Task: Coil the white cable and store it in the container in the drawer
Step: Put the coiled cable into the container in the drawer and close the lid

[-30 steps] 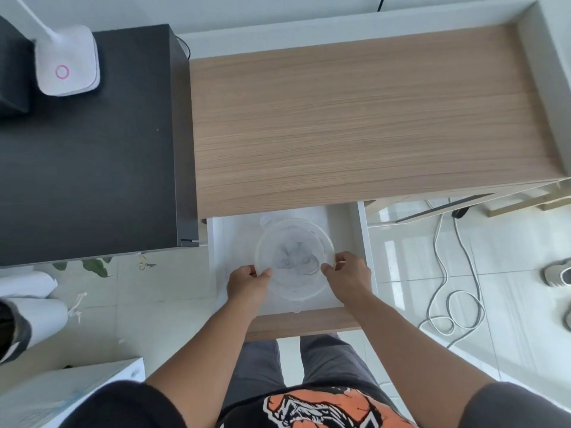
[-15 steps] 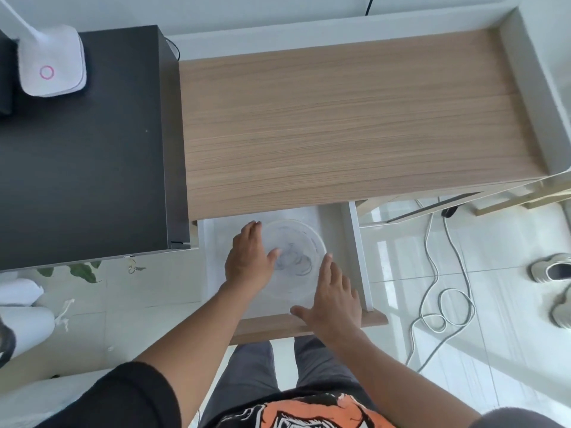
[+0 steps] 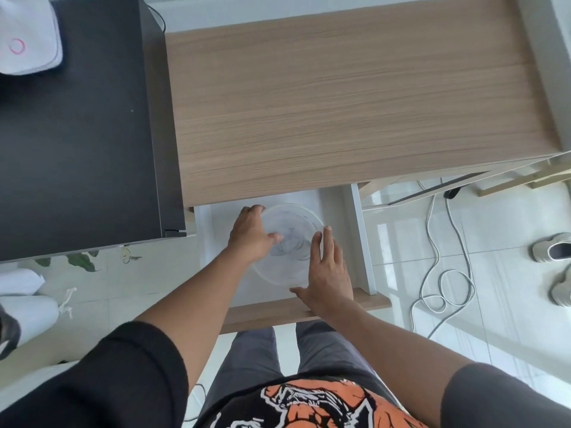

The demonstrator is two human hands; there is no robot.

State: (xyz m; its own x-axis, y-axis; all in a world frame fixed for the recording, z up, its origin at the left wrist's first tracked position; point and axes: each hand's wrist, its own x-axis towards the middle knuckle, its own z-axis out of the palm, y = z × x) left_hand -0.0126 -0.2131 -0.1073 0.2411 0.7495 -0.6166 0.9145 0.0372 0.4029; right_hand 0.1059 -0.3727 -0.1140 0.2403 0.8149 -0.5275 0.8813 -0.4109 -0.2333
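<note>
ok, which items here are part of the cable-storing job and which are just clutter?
Job:
container, lid on, coil faintly visible inside
drawer, open
left hand and right hand, flat on the lid

Clutter:
lamp base
floor cable
shoes
black cabinet

I see a desk top (image 3: pixel 340 103) of matt wood grain, and the drawer (image 3: pixel 360 236) has smooth white walls with a wooden front. The container (image 3: pixel 290 230) looks like clear, cloudy plastic. The cabinet (image 3: pixel 77 134) is matt black. The floor tiles (image 3: pixel 500 304) are glossy.
</note>
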